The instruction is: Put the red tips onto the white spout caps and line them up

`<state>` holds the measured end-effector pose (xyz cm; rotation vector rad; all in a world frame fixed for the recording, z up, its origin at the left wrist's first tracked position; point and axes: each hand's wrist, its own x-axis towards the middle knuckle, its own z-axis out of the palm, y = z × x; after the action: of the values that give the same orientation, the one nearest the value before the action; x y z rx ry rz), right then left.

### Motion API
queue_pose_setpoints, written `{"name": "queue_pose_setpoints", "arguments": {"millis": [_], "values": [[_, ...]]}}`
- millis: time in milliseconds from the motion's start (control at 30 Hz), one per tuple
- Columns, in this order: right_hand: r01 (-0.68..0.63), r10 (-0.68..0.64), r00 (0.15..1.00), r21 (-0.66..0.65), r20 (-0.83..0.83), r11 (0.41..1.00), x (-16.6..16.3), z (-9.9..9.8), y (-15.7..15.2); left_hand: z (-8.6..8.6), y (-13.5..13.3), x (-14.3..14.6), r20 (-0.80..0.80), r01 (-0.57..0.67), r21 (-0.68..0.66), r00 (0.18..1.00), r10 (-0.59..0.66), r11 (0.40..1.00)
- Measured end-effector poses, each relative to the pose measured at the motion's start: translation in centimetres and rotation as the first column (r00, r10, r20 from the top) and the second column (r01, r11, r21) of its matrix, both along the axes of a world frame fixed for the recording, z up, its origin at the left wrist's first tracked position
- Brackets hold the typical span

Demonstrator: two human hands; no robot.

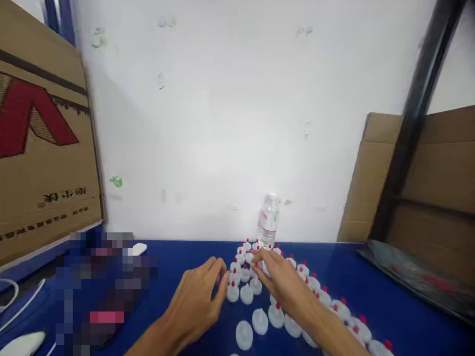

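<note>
Left hand (200, 296) is holding fingers apart, red-capped bottle (232, 293) sitting at its 3 o'clock. Another bottle (244, 274) is sitting 9 o'clock of right hand (280, 277); can't tell if it's gripping.

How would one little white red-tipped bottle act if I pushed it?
The little bottle would probably slide before tipping, since its body looks squat and wide below its red tip. Knocked over, it might roll, because its body is rounded. It's perhaps light, looking like small plastic, though I can't tell what's inside.
</note>
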<state>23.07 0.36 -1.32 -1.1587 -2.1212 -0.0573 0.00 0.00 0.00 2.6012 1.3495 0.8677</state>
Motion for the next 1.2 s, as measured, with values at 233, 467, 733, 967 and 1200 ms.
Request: {"name": "queue_pose_setpoints", "arguments": {"millis": [233,467,733,967,1200], "values": [[-0.155,0.145,0.978,0.061,0.152,0.986,-3.1,0.8,-2.3,-1.1,-1.2,0.8,-0.061,0.041,0.015,0.997,-0.04,0.999],[-0.138,0.139,0.981,-0.017,0.132,0.99,-2.7,0.7,-2.4,-1.2,-0.3,0.5,-0.034,0.055,-0.003,0.998,-0.055,0.998],[-0.042,-0.006,0.972,0.196,0.234,0.98,0.3,1.9,-0.2,-0.9,-0.8,0.3,0.276,0.144,-0.133,0.956,-0.103,0.981],[0.233,-0.234,0.968,0.021,0.087,0.972,4.1,2.9,1.4,0.4,2.0,-1.9,-0.153,-0.258,0.067,0.952,0.265,0.964],[0.199,-0.168,0.962,-0.13,0.217,0.972,2.6,1.8,1.0,-0.1,3.7,-3.3,-0.353,-0.417,0.021,0.848,0.397,0.909]]}}
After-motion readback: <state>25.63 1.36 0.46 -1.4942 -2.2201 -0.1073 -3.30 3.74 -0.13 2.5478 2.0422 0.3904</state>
